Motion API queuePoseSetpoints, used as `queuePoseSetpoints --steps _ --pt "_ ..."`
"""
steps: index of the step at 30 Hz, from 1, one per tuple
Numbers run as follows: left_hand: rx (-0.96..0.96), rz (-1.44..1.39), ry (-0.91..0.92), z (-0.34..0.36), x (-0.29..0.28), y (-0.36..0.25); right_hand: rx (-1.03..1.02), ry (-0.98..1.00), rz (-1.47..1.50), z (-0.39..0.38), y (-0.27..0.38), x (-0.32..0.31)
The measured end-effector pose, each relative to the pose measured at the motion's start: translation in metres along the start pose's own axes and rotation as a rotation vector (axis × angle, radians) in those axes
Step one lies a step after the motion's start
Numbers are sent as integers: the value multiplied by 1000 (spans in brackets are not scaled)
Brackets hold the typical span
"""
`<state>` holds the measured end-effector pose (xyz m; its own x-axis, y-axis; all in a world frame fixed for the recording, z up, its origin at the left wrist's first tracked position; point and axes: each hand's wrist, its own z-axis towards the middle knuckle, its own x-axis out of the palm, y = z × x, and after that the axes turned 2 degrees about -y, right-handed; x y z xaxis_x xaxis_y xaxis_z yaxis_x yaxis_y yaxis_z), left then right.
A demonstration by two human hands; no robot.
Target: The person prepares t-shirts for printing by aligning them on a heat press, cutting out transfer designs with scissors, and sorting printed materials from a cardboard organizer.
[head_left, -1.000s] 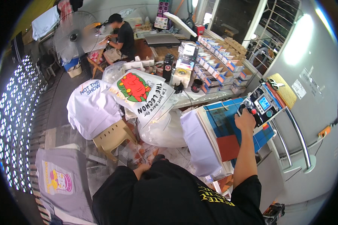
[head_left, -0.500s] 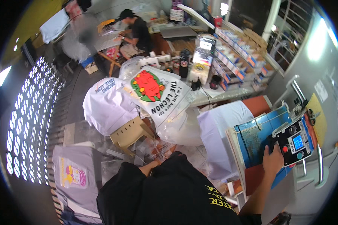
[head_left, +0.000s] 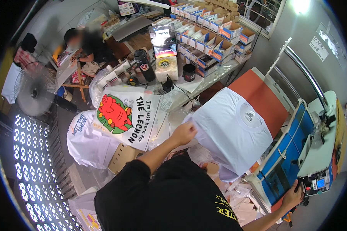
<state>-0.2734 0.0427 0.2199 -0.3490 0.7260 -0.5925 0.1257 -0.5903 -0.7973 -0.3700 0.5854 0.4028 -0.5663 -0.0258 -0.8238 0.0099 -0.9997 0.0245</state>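
A white T-shirt (head_left: 235, 133) lies over the reddish-brown pad of a heat press, its collar toward the far right and its near side hanging over the edge. My left hand (head_left: 186, 133) is closed at the shirt's left edge, apparently pinching the fabric; the fingertips are partly hidden. My right hand (head_left: 293, 198) wraps round the black handle of the press's upper plate (head_left: 285, 154), beside the control box (head_left: 319, 184) with its lit blue screen. That blue-topped plate stands swung out to the right of the shirt.
Left of the shirt, a printed film with a red pig (head_left: 119, 117) and a white shirt (head_left: 90, 140) rest on a beige chair (head_left: 121, 159). Behind are a table with a black bottle (head_left: 144, 65), a mug (head_left: 189, 72) and boxes (head_left: 208, 38). A fan (head_left: 34, 92) and a seated person are far left.
The upper plate has swung right with my right hand on its handle, uncovering more of the T-shirt. My left hand has risen from near my body to the shirt's edge. The view has shifted.
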Motion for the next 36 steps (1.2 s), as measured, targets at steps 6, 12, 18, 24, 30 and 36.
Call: queuePoseSetpoints --steps 6,12,18,24,30,36 --pt "697 29 -1 163 64 -60 269 42 -154 2 -43 11" --pt "647 351 -102 239 146 -75 471 84 -251 -16 -105 9" --pt "545 59 446 274 153 -49 630 -92 417 0 -23 23" --pt "465 123 568 270 150 -98 459 -137 -338 -27 -112 26" --pt "261 -385 803 297 144 -174 466 -133 -314 -18 -78 28" --pt "211 -710 1246 188 211 -328 515 -255 -204 -9 -74 19"
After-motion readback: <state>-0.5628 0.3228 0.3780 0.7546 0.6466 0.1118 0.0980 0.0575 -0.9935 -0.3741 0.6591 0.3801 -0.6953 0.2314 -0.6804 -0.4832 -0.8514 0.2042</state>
